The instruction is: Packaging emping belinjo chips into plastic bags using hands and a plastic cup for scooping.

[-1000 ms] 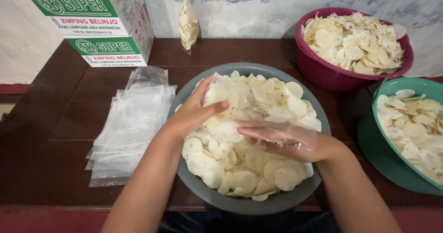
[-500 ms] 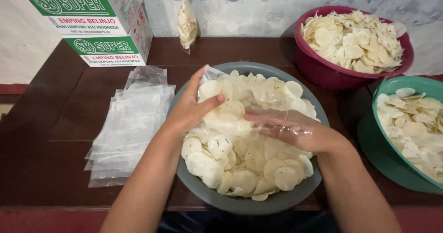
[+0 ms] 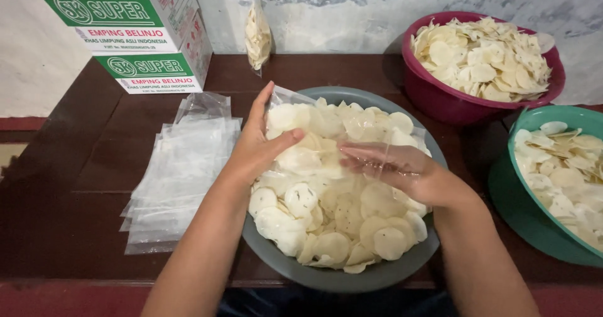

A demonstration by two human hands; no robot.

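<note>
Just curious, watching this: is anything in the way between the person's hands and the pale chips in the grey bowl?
Nothing visible. The left hand and right hand are over the grey bowl, right at the chips. A clear plastic bag is held open between them over the heap.

Cut off by the right picture edge: round green plastic bowl of pale crackers point(image 3: 502, 185) at the table's right edge. Hidden under crackers: grey round basin point(image 3: 352, 278) floor. Half-veiled by thin clear plastic bag point(image 3: 370, 157): right hand point(image 3: 402, 169) fingers. Cropped at top: 2 stacked green-and-white cardboard boxes point(image 3: 135, 37).
</note>
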